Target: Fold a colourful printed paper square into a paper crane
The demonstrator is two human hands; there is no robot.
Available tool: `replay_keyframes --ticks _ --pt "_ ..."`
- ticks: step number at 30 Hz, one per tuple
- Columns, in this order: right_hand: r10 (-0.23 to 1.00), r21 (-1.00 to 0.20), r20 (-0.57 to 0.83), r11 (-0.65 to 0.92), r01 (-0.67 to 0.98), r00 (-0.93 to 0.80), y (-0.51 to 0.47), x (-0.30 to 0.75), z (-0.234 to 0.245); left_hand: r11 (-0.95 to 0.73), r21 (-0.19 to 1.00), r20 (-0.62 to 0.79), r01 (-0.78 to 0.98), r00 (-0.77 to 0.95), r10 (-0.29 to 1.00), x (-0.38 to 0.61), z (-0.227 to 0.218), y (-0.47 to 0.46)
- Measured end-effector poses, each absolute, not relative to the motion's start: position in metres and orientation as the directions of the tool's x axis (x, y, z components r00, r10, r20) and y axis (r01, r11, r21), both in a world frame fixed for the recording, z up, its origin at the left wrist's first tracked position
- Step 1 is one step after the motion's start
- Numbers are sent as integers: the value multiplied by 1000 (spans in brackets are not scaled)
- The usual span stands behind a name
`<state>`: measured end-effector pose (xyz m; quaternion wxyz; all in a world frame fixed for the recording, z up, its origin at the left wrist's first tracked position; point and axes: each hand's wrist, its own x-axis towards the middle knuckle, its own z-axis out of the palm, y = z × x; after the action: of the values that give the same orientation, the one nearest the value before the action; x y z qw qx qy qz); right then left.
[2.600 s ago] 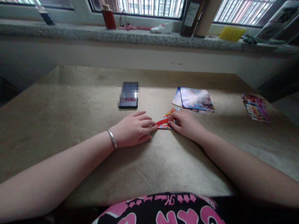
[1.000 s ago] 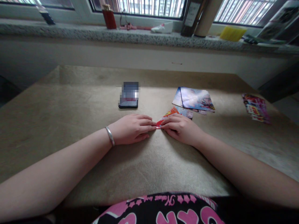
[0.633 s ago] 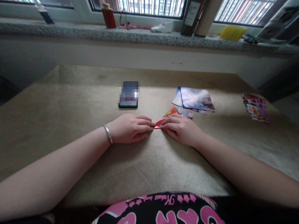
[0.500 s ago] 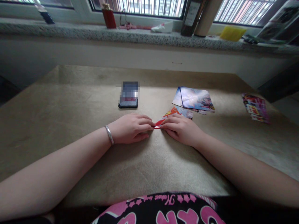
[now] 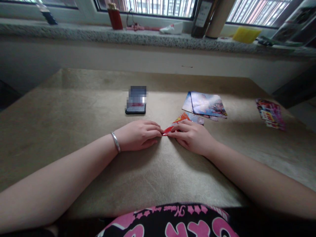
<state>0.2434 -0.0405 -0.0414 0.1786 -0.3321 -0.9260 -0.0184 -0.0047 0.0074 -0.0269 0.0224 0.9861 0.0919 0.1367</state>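
Note:
A red and orange printed paper, folded to a pointed shape, lies on the table in front of me. My left hand, with a silver bangle at the wrist, has its fingertips together on the paper's left point. Over the paper's lower right part rests my right hand, its index finger along the folded edge close to the left fingertips. The right fingers hide much of the paper. Just behind the right hand, a loose picture sheet partly shows.
A phone lies beyond my left hand. Glossy picture sheets are stacked behind my right hand, and more colourful cards lie at the table's right. On the stone windowsill stand a red bottle and a yellow item.
My right fingers have slid slightly left along the paper's folded edge, towards the left fingertips. The left hand has hardly moved.

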Motion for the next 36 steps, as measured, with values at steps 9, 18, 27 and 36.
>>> replay_keyframes --ticks 9,18,27,36 --pt "649 -58 330 738 672 -685 -40 243 -39 -982 20 270 185 945 184 -1 -29 5" --pt "639 -116 333 758 642 -694 -40 241 -42 -983 73 259 168 949 181 -9 -28 8" --pt "778 -202 324 612 764 -538 -31 231 -48 -983 62 238 172 954 182 -9 -29 8" --pt "848 -331 312 519 788 -428 -28 230 -51 -983 40 244 181 952 185 -8 -31 7"
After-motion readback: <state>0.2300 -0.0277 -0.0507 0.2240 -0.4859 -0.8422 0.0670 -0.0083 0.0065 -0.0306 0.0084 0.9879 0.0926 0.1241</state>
